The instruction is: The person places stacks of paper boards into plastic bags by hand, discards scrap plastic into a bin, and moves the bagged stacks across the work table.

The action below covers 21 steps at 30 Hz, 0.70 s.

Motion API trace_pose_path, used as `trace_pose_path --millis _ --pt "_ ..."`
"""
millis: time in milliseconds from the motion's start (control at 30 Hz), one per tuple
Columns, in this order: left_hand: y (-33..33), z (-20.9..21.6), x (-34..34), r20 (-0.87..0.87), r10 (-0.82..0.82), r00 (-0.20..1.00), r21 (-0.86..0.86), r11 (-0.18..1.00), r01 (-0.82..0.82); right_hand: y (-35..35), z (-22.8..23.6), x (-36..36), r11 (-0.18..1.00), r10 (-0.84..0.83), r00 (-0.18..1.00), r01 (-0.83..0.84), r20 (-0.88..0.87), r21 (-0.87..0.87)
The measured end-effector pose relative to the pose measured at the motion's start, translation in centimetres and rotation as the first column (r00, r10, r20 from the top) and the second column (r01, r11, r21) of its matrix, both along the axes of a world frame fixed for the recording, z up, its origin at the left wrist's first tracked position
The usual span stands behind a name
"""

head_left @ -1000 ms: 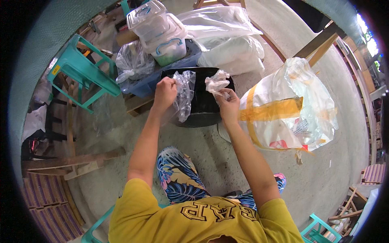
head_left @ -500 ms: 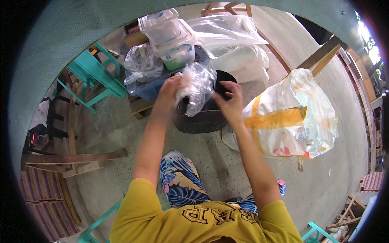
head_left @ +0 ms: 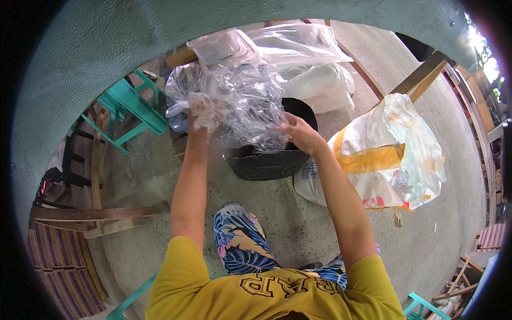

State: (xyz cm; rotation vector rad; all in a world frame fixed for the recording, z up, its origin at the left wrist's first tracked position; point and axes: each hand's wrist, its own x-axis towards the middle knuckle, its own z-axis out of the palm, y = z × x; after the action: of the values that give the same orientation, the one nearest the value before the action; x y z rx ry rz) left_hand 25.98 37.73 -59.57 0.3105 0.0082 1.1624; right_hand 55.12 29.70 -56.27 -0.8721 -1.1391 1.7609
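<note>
A crumpled clear plastic bag is spread out between my two hands, above a black tub. My left hand grips its left side; the film covers the fingers in part and they are blurred. At the bag's right edge, the thumb and fingers of my right hand pinch the plastic. The bag hides much of the tub's opening and the lower part of the white plastic container behind it.
To the right stands a large white sack with yellow tape. Wrapped clear plastic packs lie beyond the tub. A green stool is at the left, near a wooden beam. Concrete floor lies around my legs.
The bunched plastic bag has been opened out wider. My left hand has moved left, while my right stays near the tub's right side, now pinching the bag's edge.
</note>
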Motion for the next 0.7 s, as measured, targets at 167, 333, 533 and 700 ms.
trace_pose_path --millis 167,333,533,700 --pt "-1.3 0.5 -3.1 -0.431 0.009 0.902 0.132 0.990 0.054 0.2 1.8 -0.5 0.961 -0.277 0.893 0.257 0.356 0.103" --pt "-2.9 1.8 -2.6 -0.660 0.284 0.695 0.187 0.959 -0.214 0.8 0.6 3.7 0.983 -0.105 0.782 -0.011 0.614 0.183" --pt "-3.2 4.1 -2.7 -0.799 0.545 0.255 0.547 0.834 -0.072 1.7 5.1 4.5 0.974 -0.130 0.916 0.046 0.378 0.221" --pt "-3.0 3.2 -0.4 -0.667 0.735 0.119 0.742 0.670 0.023 1.0 5.2 -0.6 0.803 -0.249 0.754 -0.191 0.608 0.565"
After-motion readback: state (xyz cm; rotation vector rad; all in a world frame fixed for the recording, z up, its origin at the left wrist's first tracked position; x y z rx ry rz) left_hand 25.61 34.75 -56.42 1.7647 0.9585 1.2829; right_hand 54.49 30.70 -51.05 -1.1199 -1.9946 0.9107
